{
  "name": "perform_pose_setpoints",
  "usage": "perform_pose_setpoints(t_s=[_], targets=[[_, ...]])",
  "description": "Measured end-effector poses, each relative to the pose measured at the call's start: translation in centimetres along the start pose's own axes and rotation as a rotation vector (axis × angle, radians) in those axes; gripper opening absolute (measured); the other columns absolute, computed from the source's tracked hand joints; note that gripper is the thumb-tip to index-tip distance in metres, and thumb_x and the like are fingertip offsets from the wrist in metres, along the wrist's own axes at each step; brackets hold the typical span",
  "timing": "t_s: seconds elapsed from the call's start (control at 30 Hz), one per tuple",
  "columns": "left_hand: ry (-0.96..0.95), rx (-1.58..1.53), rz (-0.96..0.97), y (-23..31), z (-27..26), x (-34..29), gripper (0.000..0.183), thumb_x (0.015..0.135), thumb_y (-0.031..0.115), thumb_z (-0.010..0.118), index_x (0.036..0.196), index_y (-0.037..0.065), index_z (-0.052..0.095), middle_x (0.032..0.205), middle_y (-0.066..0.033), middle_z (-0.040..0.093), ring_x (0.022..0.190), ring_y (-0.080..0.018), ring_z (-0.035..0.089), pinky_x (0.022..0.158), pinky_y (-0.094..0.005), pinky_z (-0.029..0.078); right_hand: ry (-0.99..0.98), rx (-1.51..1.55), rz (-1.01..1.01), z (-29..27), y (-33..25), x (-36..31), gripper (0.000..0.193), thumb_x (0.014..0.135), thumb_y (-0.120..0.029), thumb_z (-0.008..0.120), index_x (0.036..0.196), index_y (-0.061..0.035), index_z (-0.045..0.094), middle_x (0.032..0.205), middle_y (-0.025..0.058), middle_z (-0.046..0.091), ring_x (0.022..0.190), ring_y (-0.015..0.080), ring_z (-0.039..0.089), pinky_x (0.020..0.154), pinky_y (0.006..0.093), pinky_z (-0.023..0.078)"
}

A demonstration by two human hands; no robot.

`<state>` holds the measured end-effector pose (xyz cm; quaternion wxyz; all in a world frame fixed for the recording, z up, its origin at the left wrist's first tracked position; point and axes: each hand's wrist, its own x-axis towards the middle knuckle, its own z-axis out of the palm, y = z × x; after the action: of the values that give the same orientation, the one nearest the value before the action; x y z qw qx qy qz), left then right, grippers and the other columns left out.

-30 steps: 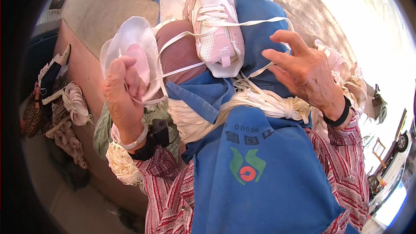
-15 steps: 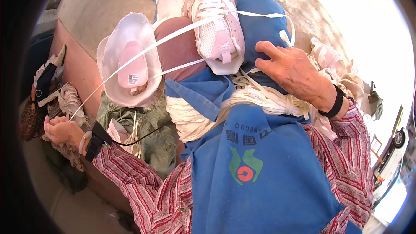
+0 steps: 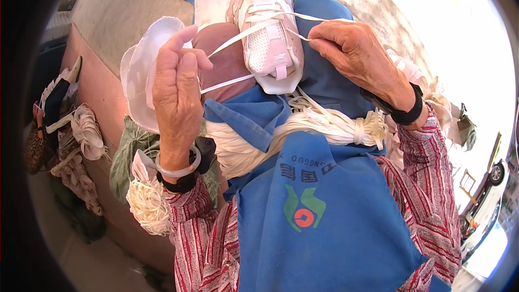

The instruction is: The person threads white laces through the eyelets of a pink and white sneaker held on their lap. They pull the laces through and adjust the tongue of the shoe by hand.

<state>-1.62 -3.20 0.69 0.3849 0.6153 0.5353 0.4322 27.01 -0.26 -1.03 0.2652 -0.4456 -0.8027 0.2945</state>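
A white and pink sneaker (image 3: 266, 43) rests ahead of me, its heel end toward me, with white laces across its upper. The white shoelace (image 3: 236, 38) runs left from the shoe to my left hand (image 3: 175, 89), whose fingers are bent around it. On the other side my right hand (image 3: 359, 57) pinches a lace end between thumb and fingertips, and another strand passes beneath its knuckles. A second flat white strand, under the shoe's heel, reaches toward my left wrist. Behind my left hand, a translucent white shell (image 3: 138, 78) is partly covered; its pink insert is hidden.
A thick bundle of white laces (image 3: 319, 124) lies across my lap over a blue apron (image 3: 335, 211). Reddish-brown padding (image 3: 216, 48) sits left of the sneaker. A tangled lace ball (image 3: 148, 205) hangs beside my left forearm. Hanks of cord (image 3: 86, 132) lie farther left.
My left hand has come in from the far left to beside the shoe, and the lace between them is shorter. My right hand has moved slightly up and closed on a lace end.
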Motion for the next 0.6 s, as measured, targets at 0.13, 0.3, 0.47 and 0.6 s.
perform_pose_setpoints(t_s=[0.13,0.3,0.47,0.6], targets=[[-0.05,-0.06,-0.095,1.0,3.1,0.2,0.024,0.1,0.012,0.051,0.118,-0.001,0.06,0.103,-0.0078,0.062,0.08,-0.0107,0.062,0.065,-0.0221,0.056,0.064,-0.084,0.013,-0.2,0.3,0.0,0.009,0.086,-0.009,0.062,0.089,-0.0005,0.064,0.077,0.0174,0.063,0.074,0.0361,0.061,0.066,0.0392,0.049],[-0.084,0.051,-0.212,-0.2,4.5,1.4,0.026,0.101,0.018,0.051,0.119,0.0,0.06,0.104,-0.0056,0.066,0.086,-0.009,0.059,0.068,-0.0202,0.048,0.241,-0.075,-0.004,0.1,-0.9,1.7,0.012,0.086,-0.008,0.065,0.095,0.0004,0.065,0.073,0.0136,0.058,0.059,0.0281,0.057,0.059,0.0354,0.046],[0.0,0.283,0.127,-2.2,4.8,2.0,0.014,0.092,0.009,0.061,0.101,-0.001,0.064,0.089,-0.0144,0.066,0.073,-0.0242,0.064,0.067,-0.0329,0.05,0.214,-0.204,-0.134,1.9,1.0,2.8,0.012,0.087,-0.01,0.065,0.096,-0.0013,0.065,0.076,0.0132,0.059,0.061,0.0308,0.058,0.058,0.0375,0.046],[-0.044,0.271,-0.04,-1.5,4.4,2.0,0.011,0.09,0.009,0.063,0.096,0.0,0.065,0.082,-0.0124,0.066,0.077,-0.023,0.064,0.067,-0.0332,0.05,0.081,-0.264,-0.118,0.5,-0.1,1.8,0.008,0.087,-0.01,0.059,0.09,-0.0029,0.057,0.078,0.0133,0.059,0.071,0.0356,0.062,0.06,0.0418,0.05]])
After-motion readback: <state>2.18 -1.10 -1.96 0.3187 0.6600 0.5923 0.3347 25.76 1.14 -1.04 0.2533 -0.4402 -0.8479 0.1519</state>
